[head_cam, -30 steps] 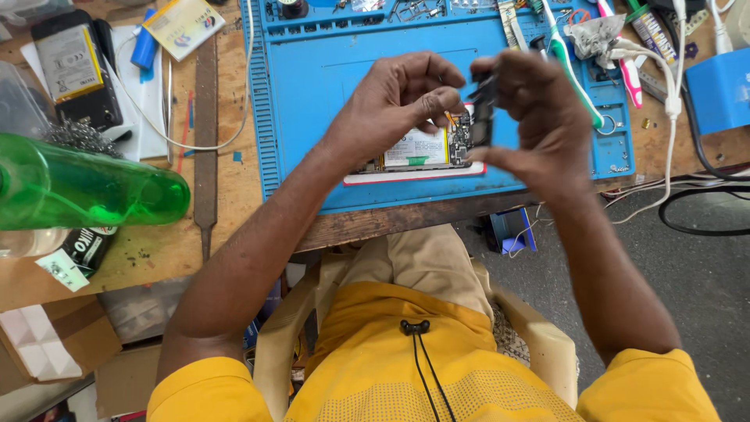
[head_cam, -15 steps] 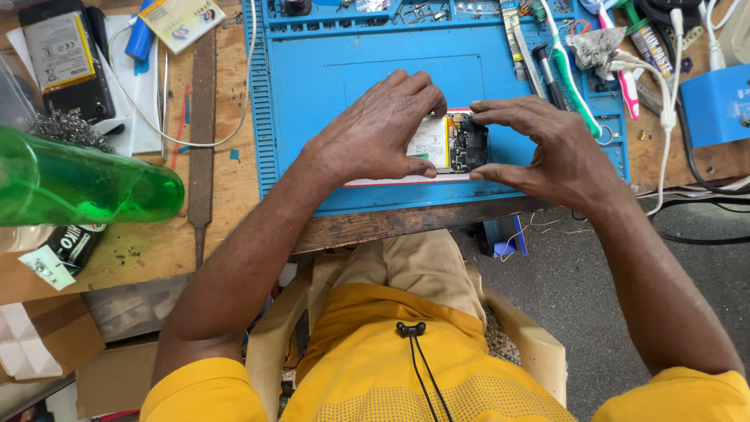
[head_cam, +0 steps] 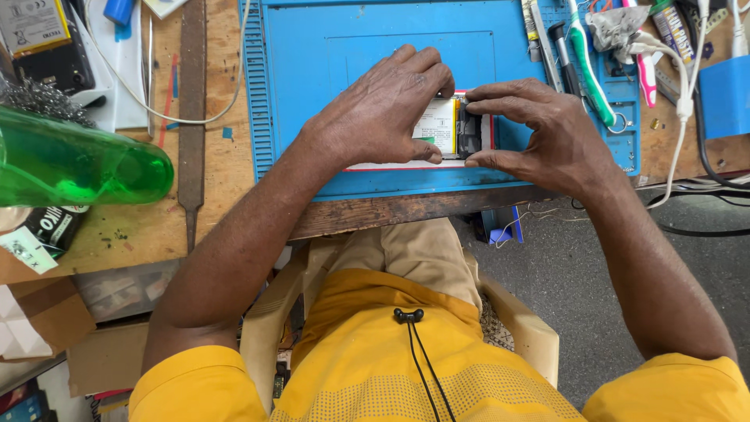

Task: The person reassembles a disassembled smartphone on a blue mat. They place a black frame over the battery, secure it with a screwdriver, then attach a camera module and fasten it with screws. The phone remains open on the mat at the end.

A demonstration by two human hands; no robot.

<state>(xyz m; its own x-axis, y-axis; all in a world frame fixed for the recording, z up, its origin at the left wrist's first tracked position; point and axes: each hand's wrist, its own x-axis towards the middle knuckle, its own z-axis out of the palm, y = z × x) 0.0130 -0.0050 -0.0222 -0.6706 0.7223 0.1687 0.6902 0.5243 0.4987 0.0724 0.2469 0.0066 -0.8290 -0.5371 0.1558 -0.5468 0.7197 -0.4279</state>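
Blue repair mat (head_cam: 312, 94) carries the opened phone (head_cam: 445, 129) near its front edge; from the head view I see my left hand (head_cam: 383, 109) pressed flat over it, my right hand (head_cam: 547, 137) pinching its exposed end between thumb and fingers.

Mostly hidden: opened phone (head_cam: 447, 129), under left hand (head_cam: 380, 109) and right hand (head_cam: 539, 133); only a pale middle strip and a dark part showing, details too small to tell. Cut off at left edge: green bottle (head_cam: 78, 160). Cut off at top: file (head_cam: 191, 101), toothbrush (head_cam: 587, 66), blue mat (head_cam: 367, 47). Cut off at right: blue box (head_cam: 725, 94).
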